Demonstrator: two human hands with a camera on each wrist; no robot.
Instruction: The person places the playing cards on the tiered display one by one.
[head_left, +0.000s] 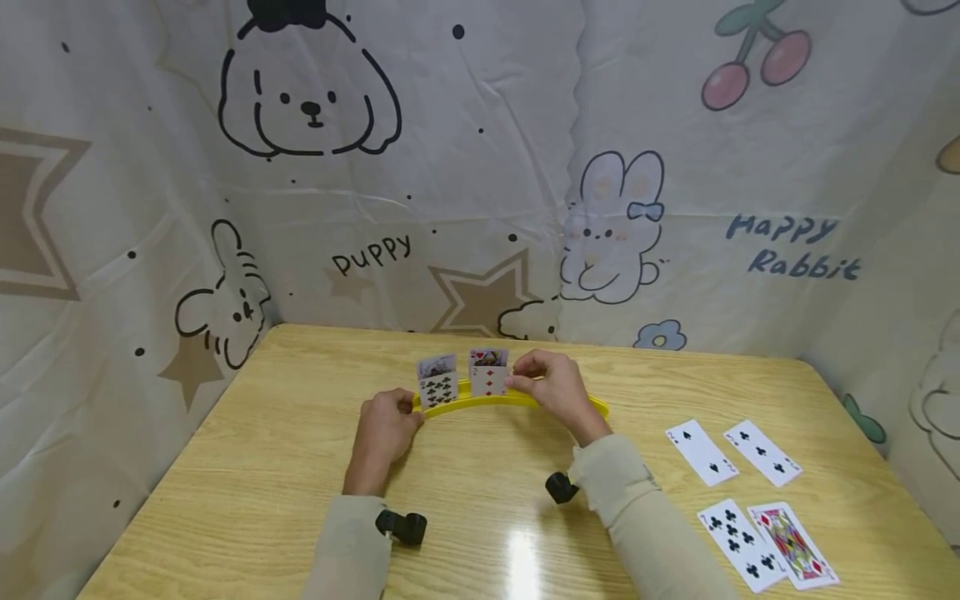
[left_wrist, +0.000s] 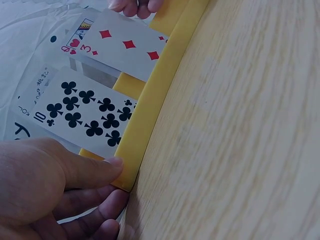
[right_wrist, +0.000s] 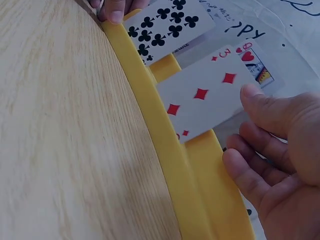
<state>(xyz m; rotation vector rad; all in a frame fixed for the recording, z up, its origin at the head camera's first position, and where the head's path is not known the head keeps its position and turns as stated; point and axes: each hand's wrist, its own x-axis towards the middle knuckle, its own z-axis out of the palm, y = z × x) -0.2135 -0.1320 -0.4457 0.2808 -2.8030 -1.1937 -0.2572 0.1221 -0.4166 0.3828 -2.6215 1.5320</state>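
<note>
A curved yellow card holder [head_left: 480,403] stands on the table, its left end pinched between the thumb and fingers of my left hand [head_left: 385,429]. In its left part, the ten of clubs [left_wrist: 90,110] leans upright in front of a joker [left_wrist: 37,92]. Further right, the three of diamonds [right_wrist: 207,95] stands in front of the queen of hearts [right_wrist: 257,65], which is mostly covered. My right hand [head_left: 553,387] pinches the upper right corner of the three of diamonds, thumb on its face. Its fingertips behind the card are partly hidden.
On the table's right side lie loose face-up cards: a two of spades [head_left: 702,452], a three of clubs [head_left: 762,452], a higher clubs card [head_left: 738,542] and a diamonds face card [head_left: 795,546] overlapping it. A printed curtain [head_left: 480,167] hangs behind the wooden table [head_left: 247,467].
</note>
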